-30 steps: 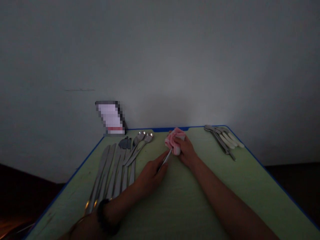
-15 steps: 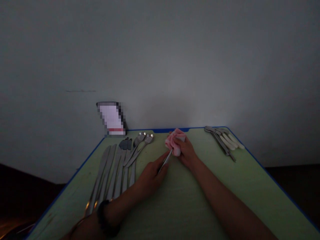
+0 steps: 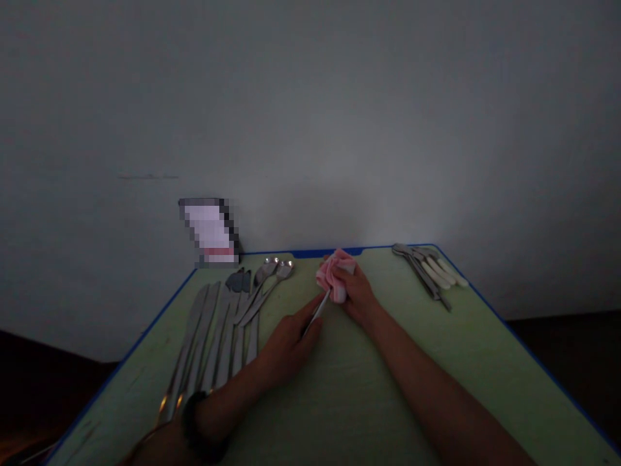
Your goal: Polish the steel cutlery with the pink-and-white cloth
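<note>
My left hand [image 3: 286, 340] is closed on the handle of a thin metal utensil [image 3: 317, 312], which slants up and to the right. Its far end is hidden inside a bunched pink cloth [image 3: 332, 275]. My right hand [image 3: 356, 294] is wrapped round that cloth, at the middle of a light green table [image 3: 369, 401] with a blue edge. The utensil's head does not show, so I cannot tell what kind it is.
Several table knives [image 3: 213, 340] lie side by side on the left, with spoons [image 3: 264, 285] beyond them. A small heap of cutlery with pale handles [image 3: 431, 268] lies at the far right corner. A blurred card [image 3: 209, 232] stands against the grey wall.
Both hands keep their hold and barely shift. The whole view has slid slightly to the left.
</note>
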Demonstrator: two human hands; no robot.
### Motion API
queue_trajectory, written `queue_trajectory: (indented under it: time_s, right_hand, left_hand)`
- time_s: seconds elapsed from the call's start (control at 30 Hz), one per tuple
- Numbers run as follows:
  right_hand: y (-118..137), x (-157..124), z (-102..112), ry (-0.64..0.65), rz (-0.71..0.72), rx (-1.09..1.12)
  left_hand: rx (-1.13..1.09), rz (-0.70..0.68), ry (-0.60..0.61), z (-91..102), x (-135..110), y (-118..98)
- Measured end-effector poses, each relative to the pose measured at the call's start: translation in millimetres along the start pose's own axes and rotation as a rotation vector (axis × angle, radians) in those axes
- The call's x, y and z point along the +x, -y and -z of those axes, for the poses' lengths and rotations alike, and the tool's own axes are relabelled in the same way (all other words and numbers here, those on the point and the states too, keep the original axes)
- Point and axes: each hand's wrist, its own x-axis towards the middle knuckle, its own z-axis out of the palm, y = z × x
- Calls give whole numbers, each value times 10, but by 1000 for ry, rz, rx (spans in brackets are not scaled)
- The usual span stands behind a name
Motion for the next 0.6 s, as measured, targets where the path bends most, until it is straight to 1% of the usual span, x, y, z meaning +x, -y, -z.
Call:
queue_trajectory:
  time_s: [0.17, 0.6]
  right_hand:
    - [-15, 10, 19, 29, 4, 7]
    - [-19, 15, 20, 1, -13, 9]
  left_hand:
    - [40, -7, -17, 0, -1, -2]
    - [24, -12, 3, -2, -2, 7]
